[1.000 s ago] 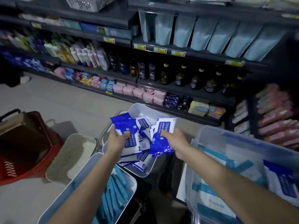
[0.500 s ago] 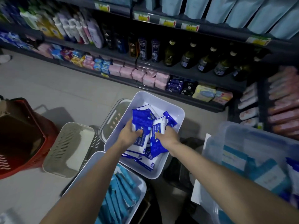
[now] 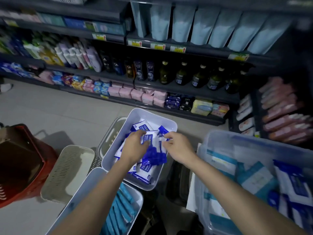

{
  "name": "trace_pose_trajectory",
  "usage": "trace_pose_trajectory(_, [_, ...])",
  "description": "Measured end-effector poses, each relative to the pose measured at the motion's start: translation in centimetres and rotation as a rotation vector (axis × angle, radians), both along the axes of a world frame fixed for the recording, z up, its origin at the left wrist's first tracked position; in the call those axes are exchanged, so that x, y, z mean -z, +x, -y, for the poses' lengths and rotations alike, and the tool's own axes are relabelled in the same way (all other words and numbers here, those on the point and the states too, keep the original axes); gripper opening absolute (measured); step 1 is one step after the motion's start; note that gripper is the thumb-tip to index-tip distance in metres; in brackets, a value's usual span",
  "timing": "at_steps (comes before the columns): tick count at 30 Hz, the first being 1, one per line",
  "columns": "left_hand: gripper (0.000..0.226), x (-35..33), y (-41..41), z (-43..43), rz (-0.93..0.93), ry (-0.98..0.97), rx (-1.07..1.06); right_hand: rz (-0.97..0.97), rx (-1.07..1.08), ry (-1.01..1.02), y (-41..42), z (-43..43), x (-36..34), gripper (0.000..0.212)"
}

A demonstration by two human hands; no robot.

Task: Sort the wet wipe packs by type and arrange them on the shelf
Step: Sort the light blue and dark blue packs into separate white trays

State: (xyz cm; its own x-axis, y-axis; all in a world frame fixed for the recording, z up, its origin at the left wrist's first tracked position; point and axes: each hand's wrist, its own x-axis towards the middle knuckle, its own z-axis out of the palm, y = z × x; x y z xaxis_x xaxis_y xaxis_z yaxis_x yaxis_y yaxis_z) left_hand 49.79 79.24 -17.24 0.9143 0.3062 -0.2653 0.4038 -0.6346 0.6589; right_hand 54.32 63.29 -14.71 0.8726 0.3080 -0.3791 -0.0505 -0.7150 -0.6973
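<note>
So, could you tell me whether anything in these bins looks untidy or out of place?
Yes: the blue-and-white wipe packs in the white bin lie jumbled, overlapping at all angles, whereas the teal packs in the nearer bin sit in an orderly row.

Reaching down with both arms.
Holding left hand (image 3: pixel 135 147) palm down, right hand (image 3: pixel 179 148) close beside, fingers a little bent.
</note>
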Motion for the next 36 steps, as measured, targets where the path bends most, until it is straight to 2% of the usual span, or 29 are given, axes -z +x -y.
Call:
trace_pose_trajectory(2, [0.042,-1.7,0.1,2.6,0.052,-0.016,0.06,0.042,0.041,0.049,-0.7,2.5,-1.5,0.019])
trace_pose_trajectory(7, [0.04,-4.9,0.0,9.6,0.145,-0.078,0.162,0.13,0.155,0.099,-2.3,11.0,-4.1,0.022])
trace_pose_trajectory(11, [0.04,-6.1,0.3,15.0,0.226,-0.011,0.323,0.162,0.28,0.051,-3.5,19.6,-3.2,0.02])
trace_pose_trajectory(14, [0.039,-5.7,0.3,18.6,0.234,0.03,0.456,0.105,0.337,-0.076,-4.4,25.9,-1.1,0.022])
trace_pose_trajectory(17, [0.038,-4.6,0.4,21.7,0.179,0.07,0.547,0.053,0.314,-0.245,-5.4,31.1,0.7,0.027])
trace_pose_trajectory(20, [0.04,-3.1,0.4,24.1,0.035,0.094,0.58,0.041,0.285,-0.343,-5.8,35.0,1.9,0.024])
trace_pose_trajectory(24, [0.045,-0.8,0.4,25.8,-0.144,0.139,0.542,0.044,0.266,-0.478,-4.6,38.8,3.6,0.032])
trace_pose_trajectory(27, [0.043,0.3,0.3,26.8,-0.194,0.134,0.503,0.044,0.313,-0.504,-2.7,40.3,4.5,0.025])
trace_pose_trajectory(29, [0.043,0.9,0.2,27.4,-0.231,0.134,0.493,-0.001,0.347,-0.506,-1.5,40.7,5.2,0.034])
trace_pose_trajectory(33, [0.043,1.8,-0.2,28.3,-0.281,0.147,0.48,-0.075,0.397,-0.506,-0.7,40.0,6.3,0.067])
trace_pose_trajectory(36, [0.042,2.0,-0.6,28.7,-0.27,0.142,0.463,-0.088,0.526,-0.407,-0.6,39.9,6.7,0.079])
